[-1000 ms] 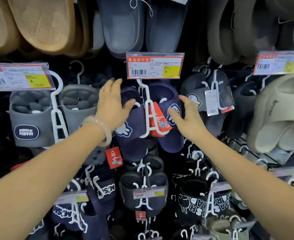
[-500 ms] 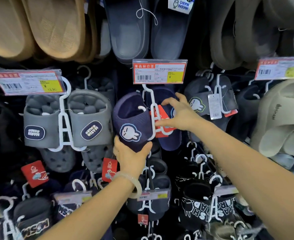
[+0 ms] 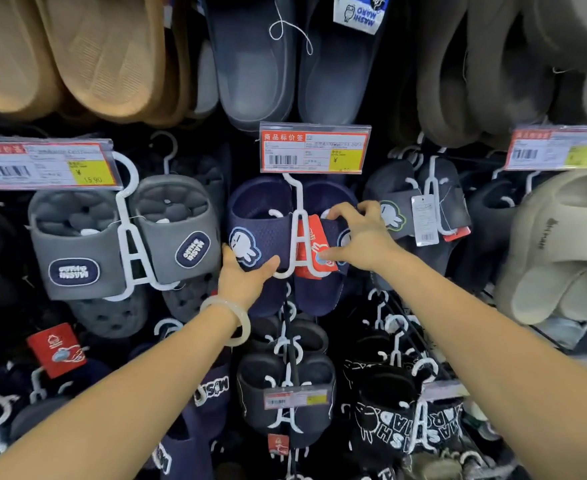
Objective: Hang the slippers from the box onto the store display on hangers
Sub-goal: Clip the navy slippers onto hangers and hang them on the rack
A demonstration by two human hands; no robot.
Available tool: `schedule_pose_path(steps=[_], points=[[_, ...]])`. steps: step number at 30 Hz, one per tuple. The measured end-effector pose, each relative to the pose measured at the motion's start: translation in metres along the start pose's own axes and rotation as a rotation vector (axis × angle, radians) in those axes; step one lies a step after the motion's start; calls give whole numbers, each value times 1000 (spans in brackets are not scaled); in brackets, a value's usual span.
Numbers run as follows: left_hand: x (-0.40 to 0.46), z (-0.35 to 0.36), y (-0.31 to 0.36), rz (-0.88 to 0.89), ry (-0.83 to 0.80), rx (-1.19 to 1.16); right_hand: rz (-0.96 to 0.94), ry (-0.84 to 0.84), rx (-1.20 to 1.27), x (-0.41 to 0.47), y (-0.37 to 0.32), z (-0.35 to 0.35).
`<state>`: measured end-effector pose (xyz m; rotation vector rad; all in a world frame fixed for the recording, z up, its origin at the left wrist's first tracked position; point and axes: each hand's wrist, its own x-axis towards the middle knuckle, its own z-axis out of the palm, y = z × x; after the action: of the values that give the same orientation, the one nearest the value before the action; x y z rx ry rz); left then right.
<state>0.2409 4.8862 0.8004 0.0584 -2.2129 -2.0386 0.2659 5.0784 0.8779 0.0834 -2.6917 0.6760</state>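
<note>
Left hand: the left hand was in the middle of the frame, gripping the bottom edge of the left blue slipper, thumb on its front by the white bunny patch.
Right hand: the right hand was just right of the middle, with fingers curled over the top of the right blue slipper and thumb on the red tag.
Blue slippers: both were on one white hanger in the middle of the frame, one on each side of it.
Hanger: its hook went up behind the middle price tag, so where it hung could not be seen.
Bracelet: a pale bracelet was on the left wrist.
Grey slippers: a grey pair hung on its own white hanger at the left of the frame, beside the blue pair.
Left price tag: a price tag at the upper left sat over the grey pair.
Cream slippers: a cream pair hung at the right edge of the frame.
Top row: tan slippers were at the upper left and a dark blue-grey pair at the top middle, soles facing out.
Bottom rows: more dark slippers on white hangers hung below the hands.
</note>
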Motion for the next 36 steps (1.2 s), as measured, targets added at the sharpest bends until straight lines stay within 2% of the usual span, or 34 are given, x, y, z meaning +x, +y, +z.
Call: schedule_pose_path(steps=[4, 10, 15, 22, 29, 32, 36], points=[[5, -10, -3, -10, -49, 10, 10, 2, 9, 2, -5, 5], [-14, -10, 4, 22, -5, 55, 10, 56, -11, -7, -5, 7], [-19, -7, -1, -16, 48, 97, -3, 61, -6, -13, -3, 6], [-26, -4, -4, -49, 31, 92, 4, 81, 51, -22, 2, 3], [-53, 5, -4, -179, 128, -8, -19, 144, 62, -48, 13, 6], [-78, 25, -7, -76, 194, -96, -1, 186, 103, -66, 25, 15], [-125, 66, -13, 68, 23, -41, -36, 178, 189, -99, 47, 21]])
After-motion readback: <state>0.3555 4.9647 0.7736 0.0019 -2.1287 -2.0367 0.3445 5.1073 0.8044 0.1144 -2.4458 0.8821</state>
